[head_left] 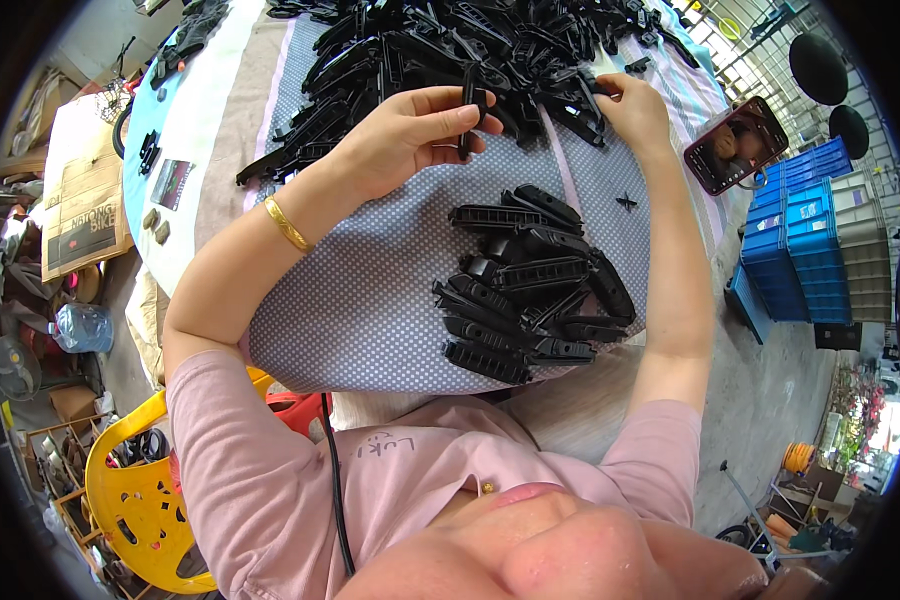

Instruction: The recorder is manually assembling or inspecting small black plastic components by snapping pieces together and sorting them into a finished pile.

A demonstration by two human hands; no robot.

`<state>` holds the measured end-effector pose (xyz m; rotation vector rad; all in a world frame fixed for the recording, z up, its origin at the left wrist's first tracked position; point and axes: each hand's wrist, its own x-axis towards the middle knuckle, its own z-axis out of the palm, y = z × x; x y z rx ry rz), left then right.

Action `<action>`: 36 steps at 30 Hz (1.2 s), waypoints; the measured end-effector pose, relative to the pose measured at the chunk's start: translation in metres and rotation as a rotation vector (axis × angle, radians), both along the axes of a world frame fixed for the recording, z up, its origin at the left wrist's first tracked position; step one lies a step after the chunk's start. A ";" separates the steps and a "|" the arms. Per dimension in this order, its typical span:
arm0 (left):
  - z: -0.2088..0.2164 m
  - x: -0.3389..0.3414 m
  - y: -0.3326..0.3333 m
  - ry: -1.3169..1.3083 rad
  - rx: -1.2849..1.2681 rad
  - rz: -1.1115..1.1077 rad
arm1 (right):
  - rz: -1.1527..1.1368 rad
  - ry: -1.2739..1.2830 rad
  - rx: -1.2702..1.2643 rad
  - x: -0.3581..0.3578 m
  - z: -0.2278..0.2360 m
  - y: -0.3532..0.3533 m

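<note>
My left hand (420, 128) is closed around a slim black plastic part (468, 112), held upright between thumb and fingers just above the cloth. Beyond it spreads a large heap of black plastic parts (410, 60), long and ribbed. At the heap's right edge, my right hand (632, 108) has its thumb and fingers pinched together against the parts; what is between the fingertips is too small to make out. Nearer to me lies a smaller pile of similar ribbed black parts (540, 275), stacked loosely on the dotted cloth (350, 300).
A phone (736, 146) stands at the table's right side, with blue crates (795, 235) beyond. One small black piece (626, 202) lies near my right forearm. To the left are a card (172, 185), a cardboard box (85, 195) and a yellow chair (135, 500).
</note>
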<state>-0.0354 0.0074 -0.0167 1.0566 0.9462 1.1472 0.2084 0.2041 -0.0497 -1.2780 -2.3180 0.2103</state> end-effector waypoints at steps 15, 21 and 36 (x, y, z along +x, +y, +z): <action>-0.006 -0.002 0.005 -0.041 0.084 0.150 | 0.588 0.502 -0.259 -0.051 0.050 -0.118; -0.008 -0.002 0.006 0.391 0.266 0.298 | 0.624 0.487 -0.032 -0.058 0.044 -0.127; 0.005 0.004 -0.004 0.504 0.456 0.283 | 0.524 0.459 -0.062 -0.060 0.035 -0.123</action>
